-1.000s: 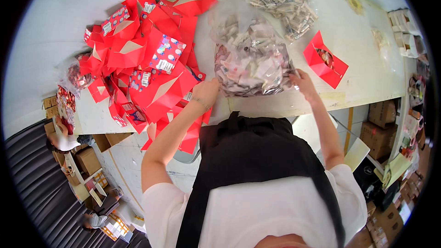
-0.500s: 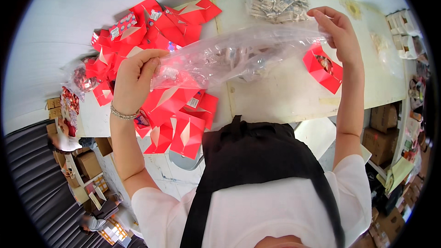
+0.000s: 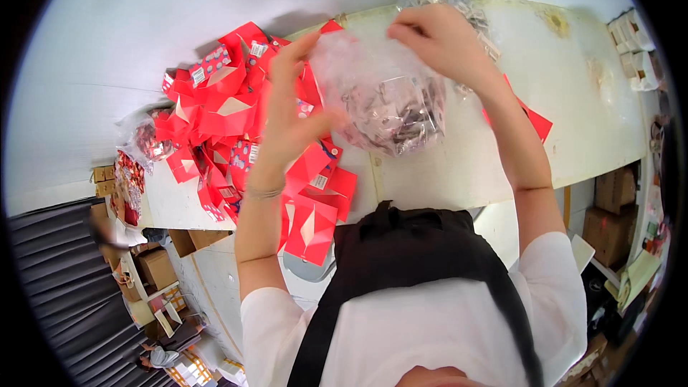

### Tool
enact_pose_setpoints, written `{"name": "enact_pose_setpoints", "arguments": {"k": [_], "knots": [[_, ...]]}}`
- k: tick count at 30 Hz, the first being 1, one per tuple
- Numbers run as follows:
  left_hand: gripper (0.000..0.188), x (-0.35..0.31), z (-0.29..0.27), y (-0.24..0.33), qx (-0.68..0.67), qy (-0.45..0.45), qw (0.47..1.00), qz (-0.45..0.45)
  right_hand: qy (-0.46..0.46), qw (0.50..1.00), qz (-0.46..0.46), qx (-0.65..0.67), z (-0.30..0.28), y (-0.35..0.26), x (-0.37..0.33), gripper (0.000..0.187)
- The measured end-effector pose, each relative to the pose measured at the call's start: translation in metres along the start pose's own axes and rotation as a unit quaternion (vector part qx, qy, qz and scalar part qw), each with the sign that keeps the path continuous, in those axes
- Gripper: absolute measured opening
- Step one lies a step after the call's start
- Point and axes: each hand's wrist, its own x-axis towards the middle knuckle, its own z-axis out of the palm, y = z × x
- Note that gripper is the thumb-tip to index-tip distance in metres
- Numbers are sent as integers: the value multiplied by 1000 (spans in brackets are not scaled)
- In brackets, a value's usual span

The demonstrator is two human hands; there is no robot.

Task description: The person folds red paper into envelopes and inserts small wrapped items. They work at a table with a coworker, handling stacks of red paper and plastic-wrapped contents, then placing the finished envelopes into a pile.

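Note:
A clear plastic bag (image 3: 398,111) with small grey-and-white packets in its lower part stands on the table in front of me. My left hand (image 3: 290,115) is at its left side, thumb and fingers spread apart; whether it touches the plastic is unclear. Above the bag's upper right edge, my right hand (image 3: 444,39) has its fingers curled in, apparently pinching the plastic; the fingertips are partly hidden. Left of the bag lies a heap of red folded paper boxes (image 3: 226,111), partly behind my left hand. One more red box (image 3: 534,123) sits beyond my right forearm, partly covered.
Behind my right hand lies another clear bag of small packets (image 3: 469,11). A bag with red wrapped pieces (image 3: 149,136) stands at the heap's left end. Cardboard boxes (image 3: 613,204) are stacked below the table's right side. A grey stool (image 3: 308,266) shows under the near edge.
The bag's stretched mouth has been drawn together, and the bag is now bunched upright. My left hand let go of its corner and opened; my right hand moved left.

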Motion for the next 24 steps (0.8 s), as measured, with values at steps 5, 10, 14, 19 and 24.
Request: {"name": "enact_pose_setpoints", "arguments": {"k": [5, 10, 14, 19, 24], "knots": [[53, -6, 95, -106, 19, -16, 995, 96, -84, 969, -98, 212, 18, -1, -20, 29], [5, 3, 71, -66, -202, 97, 969, -106, 174, 965, -15, 196, 33, 99, -77, 74], [11, 24, 61, -19, -165, 134, 975, -71, 76, 995, -11, 66, 112, 114, -124, 107], [9, 19, 59, -81, 97, 22, 994, -55, -4, 996, 59, -67, 183, 127, -124, 100], [50, -82, 116, -218, 219, -120, 967, -56, -4, 992, 73, -105, 239, 161, -138, 86]]}}
